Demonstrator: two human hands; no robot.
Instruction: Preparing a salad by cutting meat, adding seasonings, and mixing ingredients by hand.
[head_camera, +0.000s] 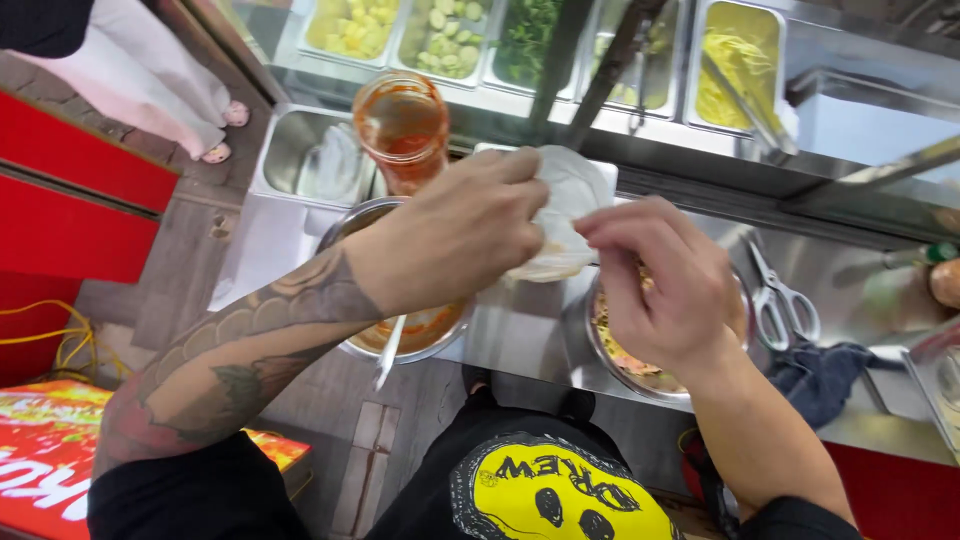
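Observation:
My left hand (455, 232) and my right hand (660, 280) both pinch a thin, clear plastic bag (568, 195) and hold it above the steel counter. The bag hangs between two metal bowls. The left bowl (402, 345), under my left wrist, holds orange-red sauce and a spoon (388, 352). The right bowl (628, 362), mostly hidden beneath my right hand, holds a mixed shredded food.
A plastic jar of red sauce (402, 125) stands behind the left bowl. Scissors (778, 295) and a dark blue cloth (822, 375) lie on the counter (520, 335) at right. Steel trays of chopped vegetables (440, 35) and noodles (738, 65) line the back. A red lit sign (40, 450) sits low left.

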